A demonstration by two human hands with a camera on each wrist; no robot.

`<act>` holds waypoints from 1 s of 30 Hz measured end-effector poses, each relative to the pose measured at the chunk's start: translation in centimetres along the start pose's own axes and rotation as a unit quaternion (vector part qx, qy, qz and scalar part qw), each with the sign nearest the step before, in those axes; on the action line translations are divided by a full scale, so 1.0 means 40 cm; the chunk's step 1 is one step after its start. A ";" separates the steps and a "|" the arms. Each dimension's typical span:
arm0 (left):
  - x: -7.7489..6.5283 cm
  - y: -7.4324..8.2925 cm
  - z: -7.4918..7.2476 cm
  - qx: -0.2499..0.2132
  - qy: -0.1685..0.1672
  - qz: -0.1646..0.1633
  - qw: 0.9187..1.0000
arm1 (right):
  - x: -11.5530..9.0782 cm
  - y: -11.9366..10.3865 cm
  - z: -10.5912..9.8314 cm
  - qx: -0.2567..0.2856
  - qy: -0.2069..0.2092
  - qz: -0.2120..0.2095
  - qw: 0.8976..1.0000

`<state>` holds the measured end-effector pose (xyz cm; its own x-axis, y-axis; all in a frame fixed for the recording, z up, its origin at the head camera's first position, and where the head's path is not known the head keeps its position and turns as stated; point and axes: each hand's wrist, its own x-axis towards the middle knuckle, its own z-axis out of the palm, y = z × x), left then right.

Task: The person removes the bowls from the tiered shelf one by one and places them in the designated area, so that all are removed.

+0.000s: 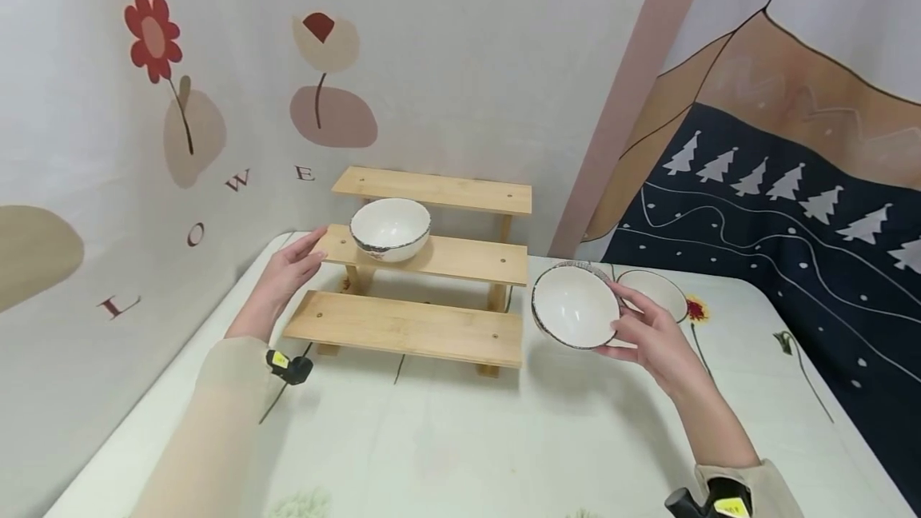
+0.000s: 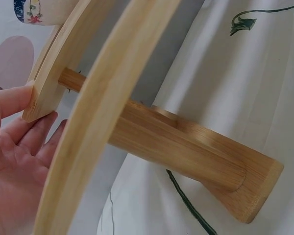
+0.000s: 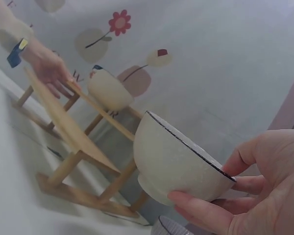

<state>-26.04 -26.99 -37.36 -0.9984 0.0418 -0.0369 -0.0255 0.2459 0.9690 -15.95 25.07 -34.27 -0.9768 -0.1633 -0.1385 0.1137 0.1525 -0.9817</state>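
My left hand point(image 1: 284, 278) pinches the left end of the middle step of a wooden three-step stand point(image 1: 403, 330); in the left wrist view the thumb lies on top of the board point(image 2: 46, 93), fingers beneath. A white bowl point(image 1: 392, 226) with a dark rim sits on that middle step, towards its left. Right of the stand, my right hand point(image 1: 651, 338) grips another white, dark-rimmed bowl point(image 1: 574, 306) by its right side. It is tilted in the air, as the right wrist view shows, with thumb at the rim and fingers under the bowl point(image 3: 176, 161).
Behind my right hand, a white bowl point(image 1: 658, 292) stands on the cloth-covered table point(image 1: 446, 438), partly hidden. A striped bowl point(image 3: 169, 226) shows at the bottom of the right wrist view. Printed cloth walls point(image 1: 460, 62) enclose the table's back and sides.
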 end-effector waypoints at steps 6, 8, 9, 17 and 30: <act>0.002 -0.003 -0.004 0.016 0.001 0.000 1.000 | -0.007 0.040 -0.009 0.013 0.008 0.009 1.000; 0.005 -0.004 -0.005 0.016 0.002 -0.002 1.000 | -0.007 0.054 -0.011 0.020 0.009 0.012 1.000; 0.007 -0.005 -0.005 0.015 0.003 -0.003 1.000 | -0.007 0.060 -0.012 0.023 0.010 0.013 1.000; 0.014 -0.010 -0.004 0.000 0.001 -0.009 1.000 | 0.001 0.106 -0.014 0.029 0.008 0.016 0.999; 0.003 -0.001 -0.001 0.004 0.006 -0.009 1.000 | 0.006 0.154 -0.021 0.028 0.008 0.042 0.999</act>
<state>-26.17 -27.05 -37.40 -0.9983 0.0259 -0.0522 -0.0439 0.2548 0.9660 -15.63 26.78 -40.25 -0.9660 -0.1371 -0.2191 0.2049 0.1105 -0.9725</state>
